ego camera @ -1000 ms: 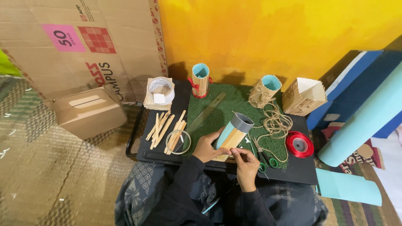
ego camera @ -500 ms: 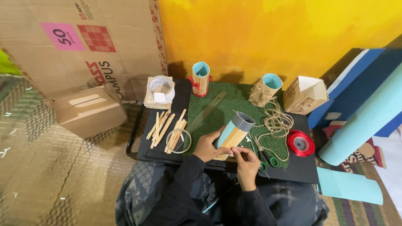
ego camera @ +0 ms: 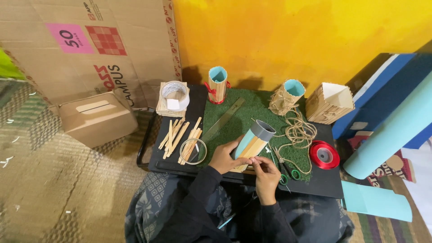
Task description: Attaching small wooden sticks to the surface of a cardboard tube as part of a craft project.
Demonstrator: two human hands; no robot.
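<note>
My left hand [ego camera: 226, 157] grips a grey tube [ego camera: 253, 140] wrapped in pale blue paper, with wooden sticks stuck along its side. It lies tilted over the green mat [ego camera: 252, 118] on the black tray [ego camera: 175, 135]. My right hand [ego camera: 265, 174] pinches at the tube's near end, fingertips on the wooden sticks. Loose wooden sticks [ego camera: 180, 135] lie to the left of my hands. Green-handled scissors [ego camera: 283, 167] rest just right of my right hand.
A clear tape roll [ego camera: 193, 151], a metal ruler [ego camera: 222, 120], twine [ego camera: 299, 130], a red ribbon spool [ego camera: 324, 154], two finished stick-covered cups [ego camera: 217, 84], a stick box [ego camera: 330, 102] and a white tape roll [ego camera: 174, 93] sit on the tray. A cardboard box [ego camera: 96, 118] stands left; blue paper rolls [ego camera: 396, 130] right.
</note>
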